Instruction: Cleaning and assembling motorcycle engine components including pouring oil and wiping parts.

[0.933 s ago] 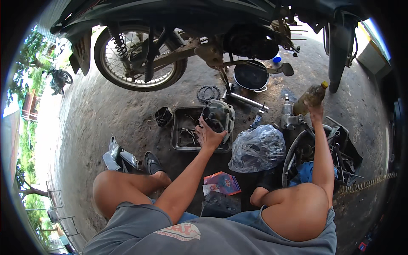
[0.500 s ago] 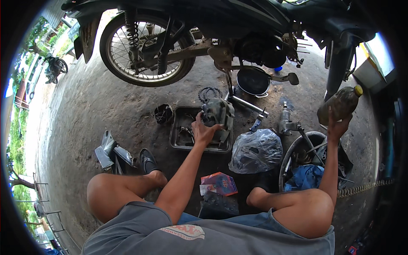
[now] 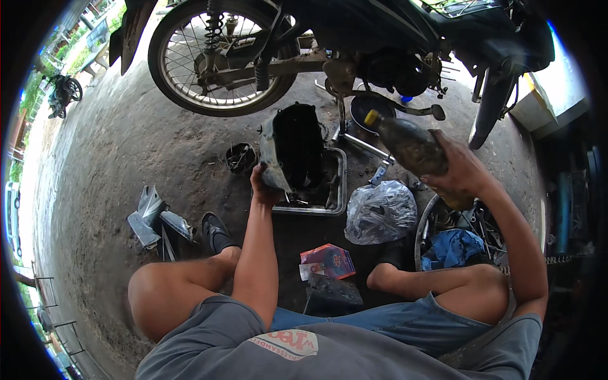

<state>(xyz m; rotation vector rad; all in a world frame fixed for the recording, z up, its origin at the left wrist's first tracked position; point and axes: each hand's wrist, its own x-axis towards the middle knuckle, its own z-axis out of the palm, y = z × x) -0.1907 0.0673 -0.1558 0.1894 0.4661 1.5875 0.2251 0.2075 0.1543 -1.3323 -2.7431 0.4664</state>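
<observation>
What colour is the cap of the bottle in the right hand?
Yellow: the cap tops the dark bottle held by the right hand, in the head view.

— My left hand is out ahead of me now, arm nearly straight, running from my shoulder at the near edge up toward the middle of the scene. Fingers curled, thumb wrapped, a firm grip at the far end of the reach.

— And your right?

— My right hand is raised on the right side, elbow bent sharply near my knee, forearm climbing away from me. The palm is closed around what it carries, wrist cocked so the hand tips leftward, toward the other one.

— Touching each other?

— No, well apart. Both knees are bent, legs folded low.
</observation>
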